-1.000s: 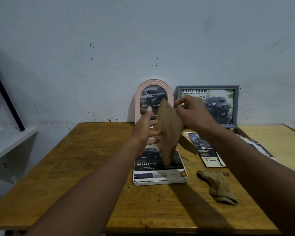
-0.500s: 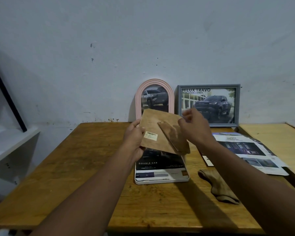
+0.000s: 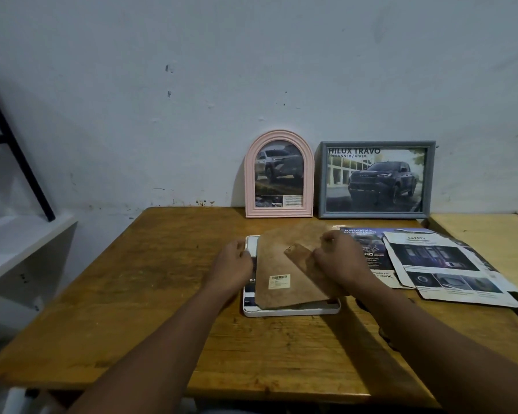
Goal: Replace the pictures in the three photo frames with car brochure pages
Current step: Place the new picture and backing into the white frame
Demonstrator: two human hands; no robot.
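Note:
A white photo frame (image 3: 290, 311) lies face down on the wooden table (image 3: 150, 294), a car brochure page showing inside it. A brown backing board (image 3: 281, 264) with a barcode sticker and a fold-out stand lies skewed over the frame. My left hand (image 3: 232, 262) holds the board's left edge at the frame's rim. My right hand (image 3: 334, 261) grips the board's right side by the stand. A pink arched frame (image 3: 278, 174) and a grey frame (image 3: 376, 179) stand against the wall, both with car pictures.
Loose brochure pages (image 3: 443, 264) lie spread at the right of the table. A second, lighter table (image 3: 485, 234) adjoins on the right. A white shelf (image 3: 21, 243) and a black slanted bar (image 3: 15, 150) are at the left.
Both hands have lowered the backing board from mid-air, turned it flat and brought it down onto the white frame. The view has tilted down slightly.

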